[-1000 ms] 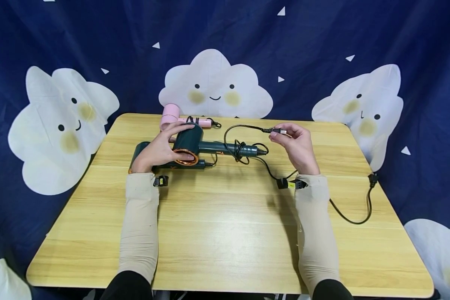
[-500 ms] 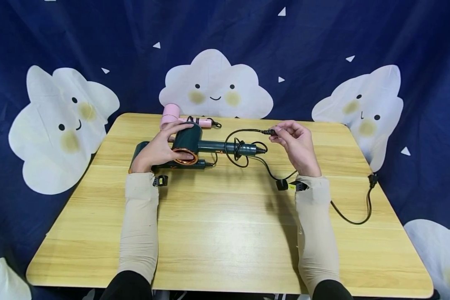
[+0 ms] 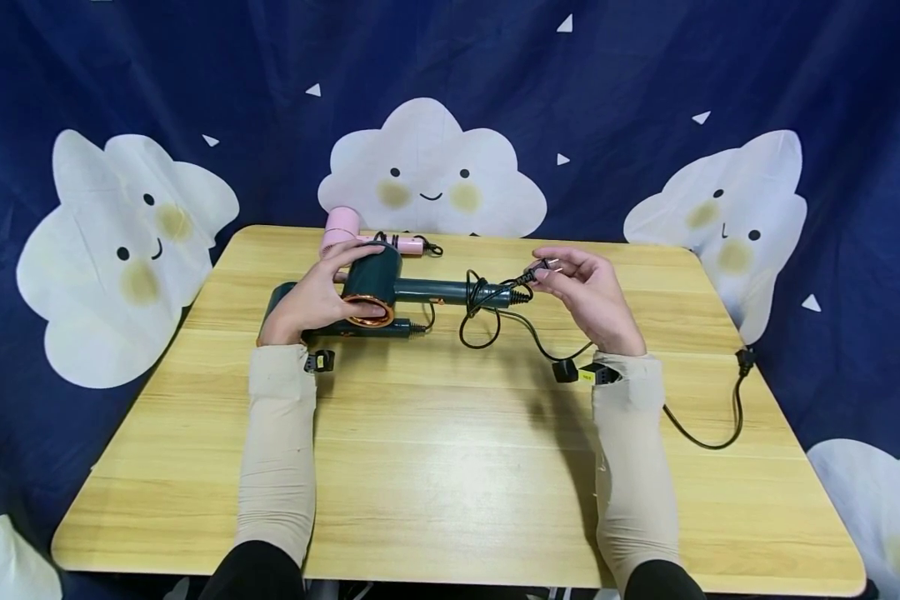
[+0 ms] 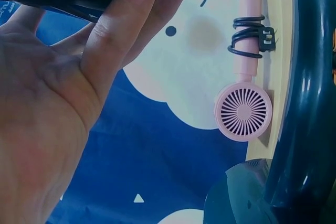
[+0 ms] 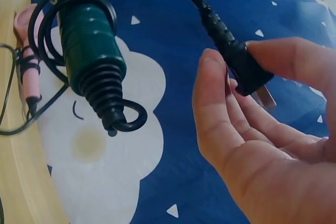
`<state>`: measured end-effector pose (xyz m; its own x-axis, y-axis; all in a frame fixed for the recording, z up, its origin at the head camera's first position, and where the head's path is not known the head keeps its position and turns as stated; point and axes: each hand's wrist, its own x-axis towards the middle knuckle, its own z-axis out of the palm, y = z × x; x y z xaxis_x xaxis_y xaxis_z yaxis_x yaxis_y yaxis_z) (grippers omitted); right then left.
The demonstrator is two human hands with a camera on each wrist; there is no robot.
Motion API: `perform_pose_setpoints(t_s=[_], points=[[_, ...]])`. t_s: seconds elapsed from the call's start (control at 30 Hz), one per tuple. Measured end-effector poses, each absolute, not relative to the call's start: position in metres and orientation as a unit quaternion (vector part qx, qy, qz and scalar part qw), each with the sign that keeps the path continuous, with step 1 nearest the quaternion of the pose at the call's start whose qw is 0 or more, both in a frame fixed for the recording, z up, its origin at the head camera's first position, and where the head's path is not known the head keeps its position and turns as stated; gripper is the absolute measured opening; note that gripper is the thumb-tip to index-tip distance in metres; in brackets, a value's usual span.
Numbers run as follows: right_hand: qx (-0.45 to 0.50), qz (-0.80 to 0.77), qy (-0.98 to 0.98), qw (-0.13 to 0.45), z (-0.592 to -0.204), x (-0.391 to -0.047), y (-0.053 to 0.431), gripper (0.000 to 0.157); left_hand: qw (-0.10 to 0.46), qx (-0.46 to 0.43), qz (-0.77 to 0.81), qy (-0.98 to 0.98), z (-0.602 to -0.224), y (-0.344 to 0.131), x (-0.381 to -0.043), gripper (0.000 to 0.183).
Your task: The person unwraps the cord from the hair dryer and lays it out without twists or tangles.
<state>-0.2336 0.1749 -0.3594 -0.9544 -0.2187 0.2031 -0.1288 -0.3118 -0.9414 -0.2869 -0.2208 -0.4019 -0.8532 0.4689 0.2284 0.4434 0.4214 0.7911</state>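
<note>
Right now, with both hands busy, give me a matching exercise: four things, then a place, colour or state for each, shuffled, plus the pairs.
Things:
1. Pink dryer
2. Left hand
3. Right hand
4. Curtain

Matches:
A. Pinching a plug
B. Dark blue
C. Near the far edge of the table
D. Gripping a green dryer

Pairs: 1-C, 2-D, 3-A, 4-B

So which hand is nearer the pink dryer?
Left. The left hand is just on the near side of the pink dryer; the right hand is farther off, to its right.
</note>
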Motion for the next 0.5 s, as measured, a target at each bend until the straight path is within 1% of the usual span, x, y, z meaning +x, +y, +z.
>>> perform_pose_setpoints(t_s=[0.2, 0.3, 0.5], points=[[-0.156, -0.791, 0.588, 0.058, -0.358, -0.231, 0.176, 0.028, 0.018, 0.263, 0.466, 0.845, -0.402, -0.221, -0.287, 0.087], [-0.16, -0.779, 0.603, 0.063, -0.358, -0.23, 0.176, 0.027, 0.022, 0.258, 0.47, 0.844, -0.399, -0.22, -0.285, 0.087], [-0.147, -0.746, 0.645, 0.079, -0.358, -0.229, 0.178, 0.025, 0.029, 0.256, 0.47, 0.844, -0.38, -0.216, -0.271, 0.086]])
